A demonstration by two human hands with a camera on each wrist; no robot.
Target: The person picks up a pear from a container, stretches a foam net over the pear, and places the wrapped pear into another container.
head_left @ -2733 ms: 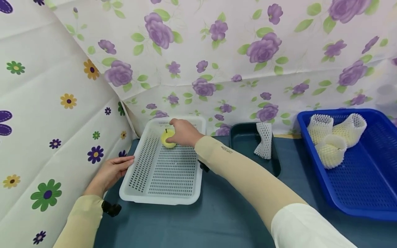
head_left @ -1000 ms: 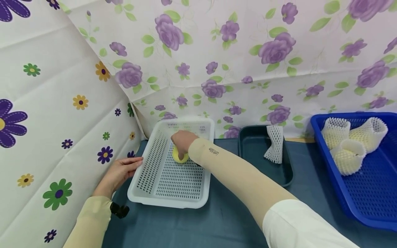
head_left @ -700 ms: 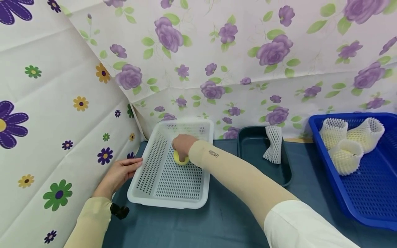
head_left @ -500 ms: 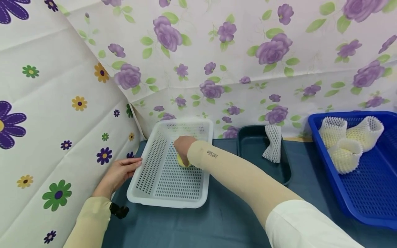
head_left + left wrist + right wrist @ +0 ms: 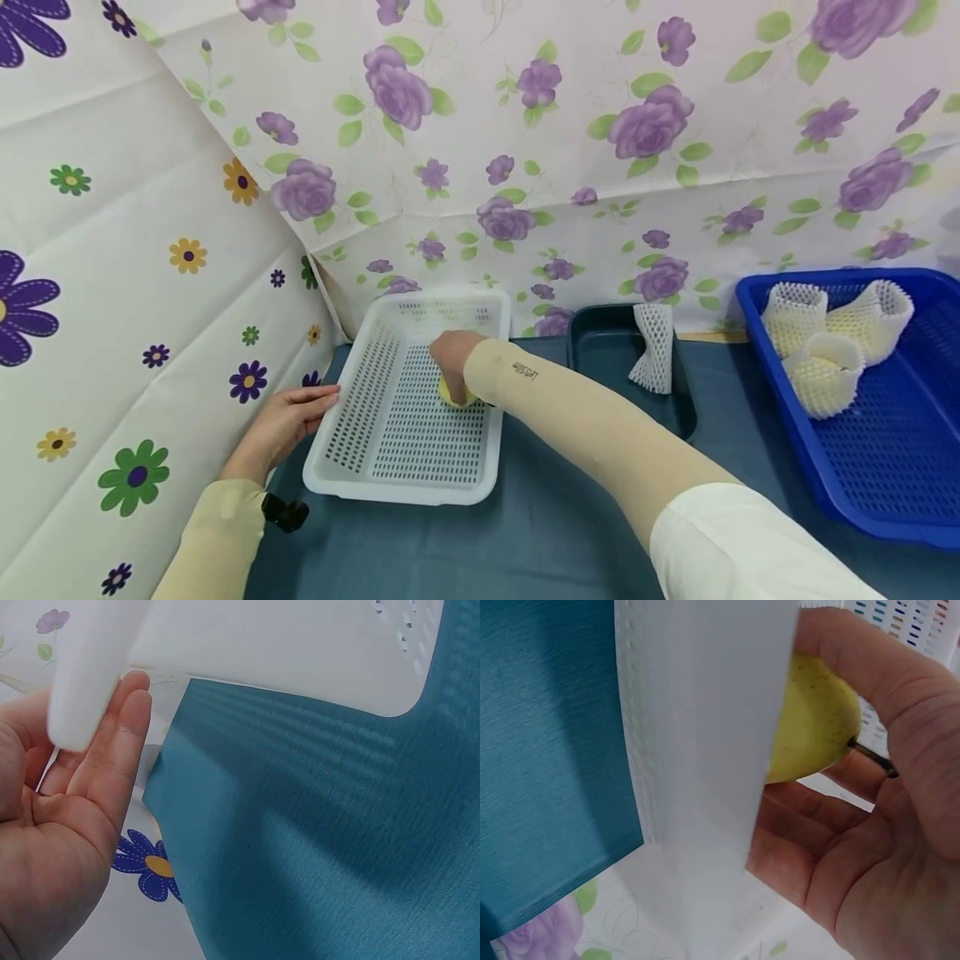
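Observation:
My right hand [image 5: 454, 357] reaches into the white perforated basket [image 5: 396, 490] and holds a yellow-green pear [image 5: 447, 395] near the basket's right wall. In the right wrist view, thumb and fingers curl around the pear [image 5: 817, 720], its dark stem pointing towards the palm; the white wall hides part of it. On the basket's left side, my left hand [image 5: 287, 421] pinches the rim. The left wrist view shows that rim [image 5: 90, 697] between the thumb and the straighter fingers [image 5: 124, 761].
Right of the white basket stands a dark green tray [image 5: 600, 367] with a white foam net sleeve [image 5: 655, 350] in it. Farther right, a blue basket [image 5: 892, 433] holds three net-wrapped fruits [image 5: 823, 375]. Flowered sheets [image 5: 465, 158] rise behind and at the left.
My right hand has shifted the pear from the far left part of the white basket towards its right wall and nearer to me. The left hand keeps its hold on the rim.

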